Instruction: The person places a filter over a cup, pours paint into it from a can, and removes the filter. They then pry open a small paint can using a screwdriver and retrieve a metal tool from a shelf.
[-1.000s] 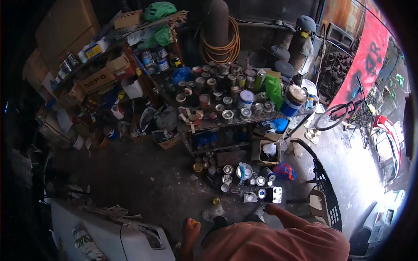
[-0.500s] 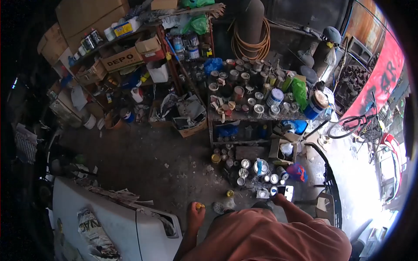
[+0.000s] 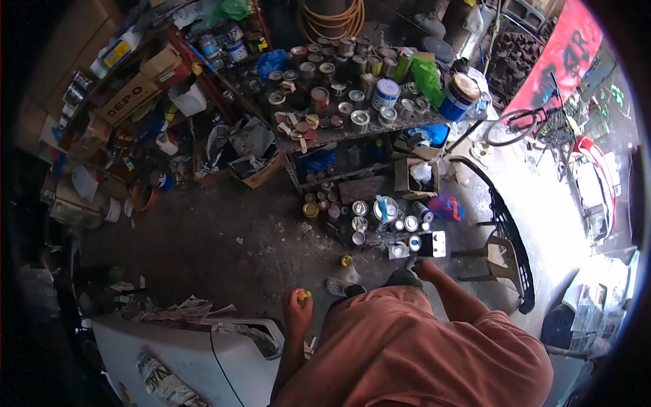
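My left hand [image 3: 296, 306] is closed around a small yellow object [image 3: 303, 296], low in the centre of the view, beside the white car panel. My right hand [image 3: 424, 268] reaches down just below a white box-shaped item [image 3: 434, 244] and a small open can [image 3: 414, 242] on the floor; its fingers look curled, and what they hold, if anything, is too small to tell. Near my shoe [image 3: 336, 287] stands a small yellow can [image 3: 346, 260].
A workbench [image 3: 325, 138] holds many cans and a large blue-and-white bucket [image 3: 459, 97]. Cluttered shelves stand left. A white panel [image 3: 169, 346] lies lower left. A black curved bumper [image 3: 505, 224] and a beige chair [image 3: 500, 258] are right; a bicycle [image 3: 512, 127] stands beyond.
The view has shifted, and the bench and floor cans now appear higher in it. My left hand still holds the yellow object; my right hand remains low by the floor cans.
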`<state>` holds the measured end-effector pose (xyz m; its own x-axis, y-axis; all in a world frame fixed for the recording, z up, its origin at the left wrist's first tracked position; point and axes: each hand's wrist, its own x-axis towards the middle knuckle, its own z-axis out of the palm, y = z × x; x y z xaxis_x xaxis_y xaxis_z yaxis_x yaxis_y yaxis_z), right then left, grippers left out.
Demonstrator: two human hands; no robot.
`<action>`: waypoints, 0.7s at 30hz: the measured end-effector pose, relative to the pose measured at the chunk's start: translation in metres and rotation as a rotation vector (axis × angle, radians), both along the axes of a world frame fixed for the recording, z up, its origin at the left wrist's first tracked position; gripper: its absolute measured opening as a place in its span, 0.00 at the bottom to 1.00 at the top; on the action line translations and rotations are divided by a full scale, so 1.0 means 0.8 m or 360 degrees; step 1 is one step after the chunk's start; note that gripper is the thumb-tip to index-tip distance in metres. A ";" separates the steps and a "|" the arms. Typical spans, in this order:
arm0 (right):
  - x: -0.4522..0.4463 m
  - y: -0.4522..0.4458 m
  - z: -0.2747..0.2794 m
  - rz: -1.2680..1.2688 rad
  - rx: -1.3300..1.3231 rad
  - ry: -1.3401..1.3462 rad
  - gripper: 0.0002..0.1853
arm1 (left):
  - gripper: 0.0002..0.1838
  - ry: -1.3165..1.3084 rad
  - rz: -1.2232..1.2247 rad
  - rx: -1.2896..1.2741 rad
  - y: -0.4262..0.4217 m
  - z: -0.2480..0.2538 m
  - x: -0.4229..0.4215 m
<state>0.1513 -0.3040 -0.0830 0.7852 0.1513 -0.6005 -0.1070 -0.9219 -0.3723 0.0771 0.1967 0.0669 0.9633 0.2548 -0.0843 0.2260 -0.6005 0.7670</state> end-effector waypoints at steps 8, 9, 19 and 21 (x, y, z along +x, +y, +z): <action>-0.073 -0.055 0.022 -0.0453 -0.0138 0.0218 0.25 | 0.16 -0.0027 -0.0188 -0.0024 -0.030 0.006 0.047; -0.089 -0.072 0.007 -0.0468 -0.0133 0.0203 0.25 | 0.16 -0.0013 -0.0205 -0.0020 -0.038 0.006 0.051; -0.156 -0.116 0.016 -0.0700 -0.0204 0.0273 0.21 | 0.16 -0.0041 -0.0286 -0.0015 -0.066 0.000 0.063; -0.150 -0.110 0.010 -0.0611 -0.0256 0.0327 0.23 | 0.16 -0.0031 -0.0239 -0.0058 -0.058 -0.004 0.053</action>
<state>0.0317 -0.3918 -0.0750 0.6286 -0.2351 -0.7414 -0.5085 -0.8455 -0.1630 0.1194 0.1504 0.0633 0.9919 0.1051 -0.0714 0.1205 -0.5981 0.7924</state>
